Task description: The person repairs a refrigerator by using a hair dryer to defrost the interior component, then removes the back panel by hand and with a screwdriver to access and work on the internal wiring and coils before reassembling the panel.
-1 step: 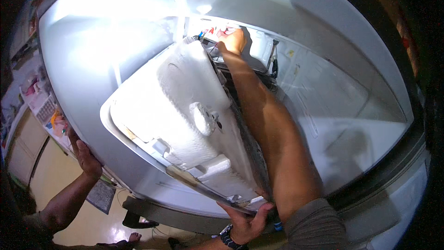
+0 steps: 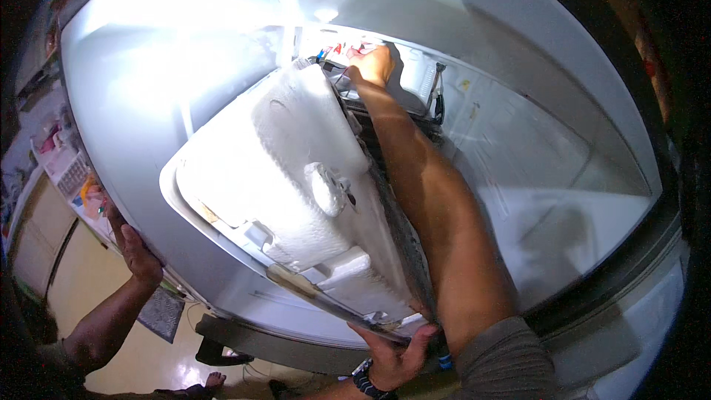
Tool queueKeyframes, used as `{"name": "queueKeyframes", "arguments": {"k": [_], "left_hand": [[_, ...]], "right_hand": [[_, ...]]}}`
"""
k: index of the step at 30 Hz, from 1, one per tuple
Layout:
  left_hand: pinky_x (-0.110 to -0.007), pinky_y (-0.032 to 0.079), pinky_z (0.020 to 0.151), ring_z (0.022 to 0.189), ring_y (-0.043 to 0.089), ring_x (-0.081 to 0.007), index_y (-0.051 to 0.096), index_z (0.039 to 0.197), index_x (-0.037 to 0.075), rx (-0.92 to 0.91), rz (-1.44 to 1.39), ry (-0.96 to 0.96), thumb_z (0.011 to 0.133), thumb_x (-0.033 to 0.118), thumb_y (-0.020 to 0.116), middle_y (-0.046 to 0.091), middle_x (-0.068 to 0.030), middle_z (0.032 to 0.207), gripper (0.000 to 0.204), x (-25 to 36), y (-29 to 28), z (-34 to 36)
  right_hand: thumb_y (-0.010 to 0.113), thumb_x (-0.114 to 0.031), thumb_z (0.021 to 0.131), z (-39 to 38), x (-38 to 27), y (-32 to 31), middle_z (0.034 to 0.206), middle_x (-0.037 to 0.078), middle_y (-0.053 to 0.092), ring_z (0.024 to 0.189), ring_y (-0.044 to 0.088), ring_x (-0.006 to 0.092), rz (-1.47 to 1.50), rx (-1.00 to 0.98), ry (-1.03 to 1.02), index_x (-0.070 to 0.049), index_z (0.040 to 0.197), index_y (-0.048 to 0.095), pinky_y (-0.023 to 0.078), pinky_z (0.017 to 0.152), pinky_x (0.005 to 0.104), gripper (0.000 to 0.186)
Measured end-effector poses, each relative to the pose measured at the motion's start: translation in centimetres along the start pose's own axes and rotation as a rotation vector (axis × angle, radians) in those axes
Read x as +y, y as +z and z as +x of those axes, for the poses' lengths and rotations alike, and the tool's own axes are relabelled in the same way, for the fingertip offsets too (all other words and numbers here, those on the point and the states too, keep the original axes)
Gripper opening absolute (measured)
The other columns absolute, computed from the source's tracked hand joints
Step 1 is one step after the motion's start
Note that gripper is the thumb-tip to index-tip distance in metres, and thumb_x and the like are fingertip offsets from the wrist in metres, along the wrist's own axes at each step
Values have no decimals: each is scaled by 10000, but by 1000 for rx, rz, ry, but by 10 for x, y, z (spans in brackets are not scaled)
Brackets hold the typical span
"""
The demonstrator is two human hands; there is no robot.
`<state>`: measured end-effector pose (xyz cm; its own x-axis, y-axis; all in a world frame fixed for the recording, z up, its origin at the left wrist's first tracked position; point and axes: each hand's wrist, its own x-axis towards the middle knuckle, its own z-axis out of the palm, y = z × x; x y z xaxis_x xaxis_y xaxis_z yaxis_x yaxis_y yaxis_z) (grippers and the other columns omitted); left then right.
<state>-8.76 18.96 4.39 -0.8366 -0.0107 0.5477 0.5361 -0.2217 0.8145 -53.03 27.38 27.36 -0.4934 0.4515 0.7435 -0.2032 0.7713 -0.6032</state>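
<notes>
A white foam-backed panel (image 2: 296, 170) stands tilted inside the open fridge compartment. My left hand (image 2: 396, 361), with a watch at its wrist, is closed on the panel's lower edge, thumb up on the near side. Past the panel's right side, my right arm reaches deep to the back wall. There my right hand (image 2: 374, 65) has its fingers bent together at the small red, white and blue wire connectors (image 2: 331, 52); glare and the hand itself hide what is between them. Dark finned metal (image 2: 378, 130) shows behind the panel, under my forearm.
Another person's hand (image 2: 139, 255) rests on the compartment's left edge. A black wire (image 2: 440, 96) hangs at the back wall, right of my right hand. Beyond the left edge are a counter with a white basket (image 2: 74, 175) and a grey mat (image 2: 161, 315) on the floor.
</notes>
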Motion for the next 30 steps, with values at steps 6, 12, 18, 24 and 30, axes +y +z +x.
{"name": "queueKeyframes", "arguments": {"k": [6,12,18,24,30], "left_hand": [[-462,344,1065,998,597,-265,-255,1439,-46,-26,54,-45,929,38,637,585,-152,1143,1031,4,5,4],[-458,396,1026,1069,544,-230,-107,1517,27,11,-77,125,912,-18,632,535,-185,1232,955,-8,19,0],[-491,323,1082,1291,455,-302,19,1462,12,61,-62,-14,894,113,717,448,-171,1302,905,-25,22,2],[-646,233,1140,1413,216,-553,326,1374,84,169,116,306,796,73,766,221,-233,1452,727,-22,32,44],[-596,188,1168,1439,182,-492,321,1339,78,157,297,287,901,189,600,152,-303,1512,531,-35,10,65]], "right_hand": [[857,-182,716,13,20,-5,917,131,746,900,716,261,63,-57,-102,-18,1051,698,543,818,379,406],[791,-45,771,20,50,21,964,115,715,908,697,226,362,38,-316,7,1139,638,538,810,338,402],[764,-18,787,1,42,14,983,129,707,901,694,222,491,-20,-342,14,1154,628,542,797,330,393],[764,-26,783,-8,57,-18,987,134,706,907,692,230,509,-125,-221,12,1149,629,539,803,337,392],[765,-35,779,-31,54,-32,992,140,706,912,690,238,572,-190,-125,11,1143,630,537,809,344,391]]}}
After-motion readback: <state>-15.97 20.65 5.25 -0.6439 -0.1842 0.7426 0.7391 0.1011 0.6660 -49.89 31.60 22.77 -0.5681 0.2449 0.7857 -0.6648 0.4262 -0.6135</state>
